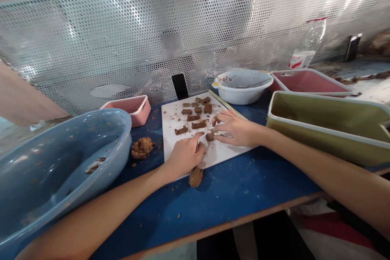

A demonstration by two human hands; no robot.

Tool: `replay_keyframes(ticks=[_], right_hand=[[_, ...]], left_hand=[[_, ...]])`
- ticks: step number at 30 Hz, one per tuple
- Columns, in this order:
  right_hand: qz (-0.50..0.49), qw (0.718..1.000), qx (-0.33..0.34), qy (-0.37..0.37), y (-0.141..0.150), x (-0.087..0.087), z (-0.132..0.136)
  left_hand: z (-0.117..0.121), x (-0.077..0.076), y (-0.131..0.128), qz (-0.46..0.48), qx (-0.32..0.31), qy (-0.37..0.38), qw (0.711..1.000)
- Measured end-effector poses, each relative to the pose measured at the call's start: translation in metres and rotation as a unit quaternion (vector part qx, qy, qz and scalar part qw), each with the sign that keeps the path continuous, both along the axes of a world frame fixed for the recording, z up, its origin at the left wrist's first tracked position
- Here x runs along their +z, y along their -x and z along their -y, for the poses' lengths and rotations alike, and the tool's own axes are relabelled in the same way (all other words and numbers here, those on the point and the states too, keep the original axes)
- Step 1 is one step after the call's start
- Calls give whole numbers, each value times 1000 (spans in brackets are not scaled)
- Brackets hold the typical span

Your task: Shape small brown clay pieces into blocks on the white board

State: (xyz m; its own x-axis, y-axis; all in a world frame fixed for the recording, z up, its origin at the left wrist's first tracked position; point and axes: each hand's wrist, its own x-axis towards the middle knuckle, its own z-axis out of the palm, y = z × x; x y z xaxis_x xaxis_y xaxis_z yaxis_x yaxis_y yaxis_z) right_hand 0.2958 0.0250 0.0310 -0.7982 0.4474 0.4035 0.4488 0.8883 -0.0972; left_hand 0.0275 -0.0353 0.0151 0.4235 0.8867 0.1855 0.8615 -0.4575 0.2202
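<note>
My right hand (233, 128) reaches over a white sheet (219, 154), fingers bent, its fingertips at a small lump of brown clay (210, 136). Across from it, my left hand (185, 153) lies low over the sheet. Its index finger and thumb are apart with nothing visible between them, and its other fingers are curled and partly hidden. A rounded clay lump (196, 177) sits just below that hand, at the sheet's near edge. Several small shaped clay pieces, among them a bar-shaped piece (199, 124) and a shorter piece (181, 130), lie beyond my hands among crumbs.
A big blue basin (122, 130) stands left, beside a rough clay lump (142, 148) and a pink box (141, 111). A phone (180, 86) leans against the perforated metal screen (128, 48). Right are a white basin (243, 95), a green bin (319, 132), a red tray (313, 81) and a bottle (310, 44).
</note>
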Motion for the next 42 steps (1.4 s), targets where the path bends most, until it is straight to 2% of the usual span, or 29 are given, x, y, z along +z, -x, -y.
replay_keyframes(ticks=[4, 10, 17, 25, 31, 35, 38, 42], right_hand=[[30, 999, 28, 34, 1, 1, 4], [-27, 999, 43, -8, 3, 3, 5], [34, 999, 29, 24, 6, -5, 5], [64, 997, 12, 33, 4, -1, 5], [32, 999, 37, 18, 3, 3, 5], [43, 999, 14, 29, 1, 3, 3], [33, 999, 5, 21, 0, 3, 1], [33, 999, 27, 27, -1, 4, 1]], left_hand=[[0, 0, 0, 0, -3, -7, 1000], [1, 1, -2, -9, -1, -8, 1000], [1, 0, -1, 2, -1, -12, 1000], [2, 0, -1, 34, 3, 10, 999], [4, 3, -1, 39, 8, 17, 999], [5, 6, -2, 29, 13, 24, 999], [4, 5, -2, 28, 4, 19, 999], [3, 2, 0, 30, 5, 8, 1000]])
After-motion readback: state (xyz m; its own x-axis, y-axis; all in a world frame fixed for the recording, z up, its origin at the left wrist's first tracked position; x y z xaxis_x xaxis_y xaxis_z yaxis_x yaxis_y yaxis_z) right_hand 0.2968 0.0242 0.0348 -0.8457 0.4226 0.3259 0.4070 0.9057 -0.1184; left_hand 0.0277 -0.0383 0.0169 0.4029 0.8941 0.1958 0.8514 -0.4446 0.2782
